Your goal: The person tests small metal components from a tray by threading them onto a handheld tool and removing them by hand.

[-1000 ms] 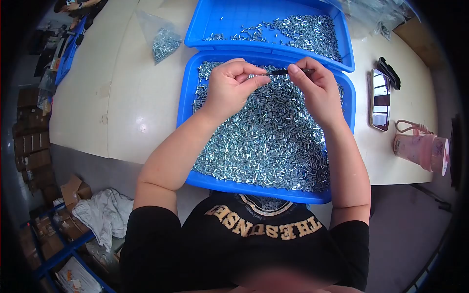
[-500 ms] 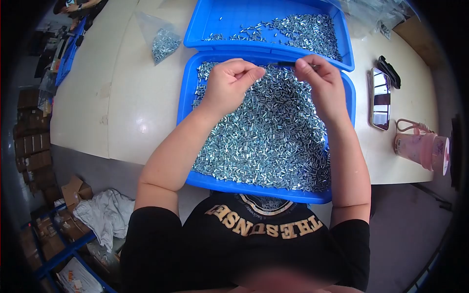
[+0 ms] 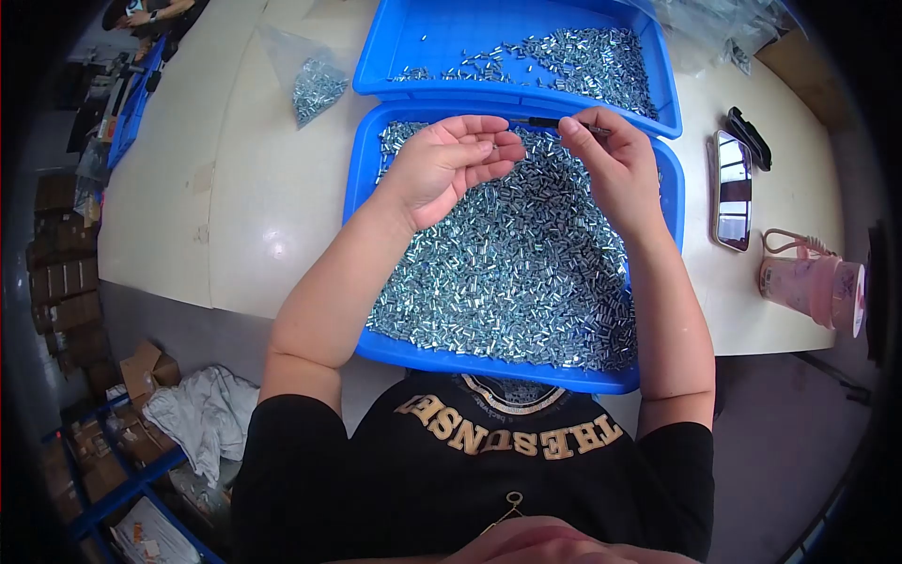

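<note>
Clock directions are taken from the middle of the nearer tray, 12 pointing away from the person.

- Nearer tray, blue plastic, rectangular (image 3: 360, 169), on the pale tabletop (image 3: 263, 188): spread nearly wall to wall with small, shiny, silvery cylindrical metal pieces (image 3: 498, 273).
- Left hand (image 3: 442, 164), over the 11 o'clock side: palm partly upturned, fingers curled and apart, thumb across them. Whether a piece lies under the thumb cannot be told.
- Right hand (image 3: 615, 169), over the 1 o'clock side: thumb and forefinger pinching a slim, black, rod-shaped tool (image 3: 543, 121), its thin end towards the left fingertips; contact unclear.
- Farther tray, blue plastic (image 3: 451, 33), at 12 o'clock, just beside the nearer: similar pieces, thickest at its right end, much floor bare.
- Clear plastic bag (image 3: 318, 89), at 10 o'clock: a small heap of like pieces.
- Dark-screened phone (image 3: 733, 193), between 2 and 3 o'clock; pink lidded cup (image 3: 799, 285), at 3 o'clock.

Progress, as judged: handling of single pieces appears under way; many lie loose in both trays. Finished and unfinished pieces cannot be told apart, so neither share can be counted.
</note>
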The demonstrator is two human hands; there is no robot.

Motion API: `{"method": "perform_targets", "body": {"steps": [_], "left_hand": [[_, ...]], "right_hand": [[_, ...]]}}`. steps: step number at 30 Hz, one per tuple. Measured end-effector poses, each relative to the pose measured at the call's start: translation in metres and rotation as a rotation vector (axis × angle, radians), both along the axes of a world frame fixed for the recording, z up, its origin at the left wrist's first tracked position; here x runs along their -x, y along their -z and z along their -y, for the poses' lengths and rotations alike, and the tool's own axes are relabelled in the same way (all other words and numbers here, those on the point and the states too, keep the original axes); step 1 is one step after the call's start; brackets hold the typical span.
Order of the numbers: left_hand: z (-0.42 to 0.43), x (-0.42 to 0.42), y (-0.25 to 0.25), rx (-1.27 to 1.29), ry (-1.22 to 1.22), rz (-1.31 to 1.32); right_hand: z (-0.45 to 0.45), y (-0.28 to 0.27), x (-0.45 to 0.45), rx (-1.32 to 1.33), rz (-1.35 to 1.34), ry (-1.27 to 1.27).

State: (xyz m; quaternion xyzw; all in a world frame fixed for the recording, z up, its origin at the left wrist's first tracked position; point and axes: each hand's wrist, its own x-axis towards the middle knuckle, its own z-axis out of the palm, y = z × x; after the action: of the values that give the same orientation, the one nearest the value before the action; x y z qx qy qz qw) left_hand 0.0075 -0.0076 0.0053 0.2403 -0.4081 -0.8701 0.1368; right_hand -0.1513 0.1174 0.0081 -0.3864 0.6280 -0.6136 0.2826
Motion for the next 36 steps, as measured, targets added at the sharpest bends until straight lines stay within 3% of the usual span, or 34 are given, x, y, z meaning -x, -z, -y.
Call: {"method": "perform_targets", "body": {"steps": [5,11,18,23,27,30,32,36], "left_hand": [[0.0,0.0,-0.005,0.042,-0.05,0.112],[0.007,-0.003,0.009,-0.078,0.003,0.064],[-0.003,0.0,0.0,-0.042,-0.096,0.139],[0.0,0.0,0.004,-0.051,-0.081,0.073],[-0.001,0.0,0.002,0.014,-0.084,0.092],[-0.003,0.001,0.0,0.073,-0.094,0.102],[-0.003,0.001,-0.001,0.082,-0.124,0.117],[-0.003,0.002,-0.001,0.083,-0.137,0.107]], "right_hand": [[-0.002,-0.005,-0.006,-0.052,-0.121,-0.059],[-0.001,-0.006,-0.012,-0.007,-0.326,-0.056],[-0.001,-0.009,-0.014,0.024,-0.435,-0.027],[0.0,-0.013,-0.013,0.107,-0.675,0.005],[-0.002,-0.014,-0.015,0.074,-0.602,0.003],[-0.004,-0.012,-0.013,-0.099,-0.546,-0.017],[-0.003,-0.012,-0.013,-0.38,-0.396,-0.095],[0.0,-0.003,-0.019,-0.189,-0.219,-0.07]]}}
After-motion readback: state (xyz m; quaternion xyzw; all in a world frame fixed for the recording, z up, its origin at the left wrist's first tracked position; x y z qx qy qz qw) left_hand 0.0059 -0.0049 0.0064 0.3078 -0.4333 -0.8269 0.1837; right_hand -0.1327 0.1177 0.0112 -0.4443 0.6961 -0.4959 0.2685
